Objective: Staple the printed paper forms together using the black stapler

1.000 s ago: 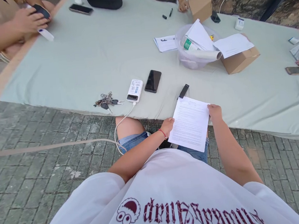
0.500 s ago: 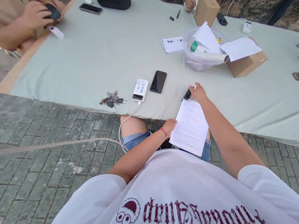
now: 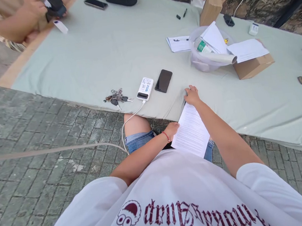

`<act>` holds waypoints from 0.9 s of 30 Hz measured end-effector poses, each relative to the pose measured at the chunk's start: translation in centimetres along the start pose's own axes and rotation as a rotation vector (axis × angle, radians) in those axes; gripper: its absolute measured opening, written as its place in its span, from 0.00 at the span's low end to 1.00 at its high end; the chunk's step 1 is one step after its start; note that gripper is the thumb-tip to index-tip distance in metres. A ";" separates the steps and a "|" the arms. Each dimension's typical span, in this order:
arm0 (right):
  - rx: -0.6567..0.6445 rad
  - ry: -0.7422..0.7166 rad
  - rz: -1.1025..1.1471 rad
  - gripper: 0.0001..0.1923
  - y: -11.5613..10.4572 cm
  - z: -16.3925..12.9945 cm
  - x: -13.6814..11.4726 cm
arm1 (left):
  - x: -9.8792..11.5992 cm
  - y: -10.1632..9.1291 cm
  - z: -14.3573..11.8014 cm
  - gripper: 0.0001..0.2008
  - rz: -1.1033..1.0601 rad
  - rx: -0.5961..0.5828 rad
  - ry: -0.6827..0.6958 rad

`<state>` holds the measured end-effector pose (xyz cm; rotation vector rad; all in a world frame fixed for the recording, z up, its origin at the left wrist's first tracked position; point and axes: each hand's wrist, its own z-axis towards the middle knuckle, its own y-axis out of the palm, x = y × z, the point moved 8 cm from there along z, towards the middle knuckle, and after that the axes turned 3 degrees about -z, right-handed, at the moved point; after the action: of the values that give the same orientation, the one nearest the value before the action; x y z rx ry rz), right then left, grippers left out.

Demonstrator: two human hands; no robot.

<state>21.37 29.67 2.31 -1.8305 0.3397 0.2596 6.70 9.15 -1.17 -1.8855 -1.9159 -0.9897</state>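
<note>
Printed sheets of paper (image 3: 190,132) slope from the table edge down over my lap. My left hand (image 3: 172,130), with a red string on its wrist, pinches their left edge between thumb and fingers. At the top corner of the sheets, my right hand (image 3: 192,95) is closed over a black stapler (image 3: 185,103). Only a dark sliver of it shows under the fingers, and its jaws are hidden. Left of that hand lie a black phone (image 3: 163,80) and a white power bank (image 3: 145,89) with a cable plugged in.
A bunch of keys (image 3: 118,98) lies near the table's front edge. Farther back stand a clear plastic tub (image 3: 202,62) with papers and a cardboard box (image 3: 254,67). Across the table, a person's hands touch another box (image 3: 211,9). At left a person holds a dark device (image 3: 55,6).
My right hand has shifted slightly left and turned down over the stapler, which showed more before. The left hand keeps its hold. Across the table, a person's hands have moved onto the box.
</note>
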 end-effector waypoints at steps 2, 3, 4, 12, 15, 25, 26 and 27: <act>-0.021 -0.026 -0.022 0.34 0.1 -0.3 -0.3 | -0.2 0.0 0.1 0.14 0.011 0.008 0.002; -0.032 -0.028 -0.034 0.34 0.0 -0.3 -0.3 | -0.3 -0.1 0.1 0.15 0.017 0.013 0.004; -0.042 -0.022 -0.043 0.34 -0.2 -0.3 -0.3 | -0.4 -0.1 0.1 0.15 0.022 0.019 0.008; -0.004 0.075 -0.017 0.33 -1.2 1.4 -0.6 | -0.9 -0.5 -0.4 0.14 0.033 0.039 0.025; 0.014 0.056 -0.041 0.31 -0.7 1.3 -1.1 | -0.9 -0.9 -0.7 0.14 0.031 0.044 0.034; 0.088 0.057 -0.085 0.28 -0.5 -0.4 -2.0 | -1.2 -1.2 -0.8 0.15 -0.013 0.035 0.044; 0.106 0.058 -0.075 0.27 -0.6 -0.6 -2.1 | -1.3 -1.2 -0.8 0.15 -0.009 0.034 0.042; 0.129 0.057 -0.064 0.27 -0.6 -0.8 -2.1 | -1.4 -1.3 -0.8 0.15 -0.006 0.035 0.041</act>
<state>19.63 29.29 3.78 -1.7209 0.3297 0.1388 5.42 7.68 -1.76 -1.8274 -1.9049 -0.9822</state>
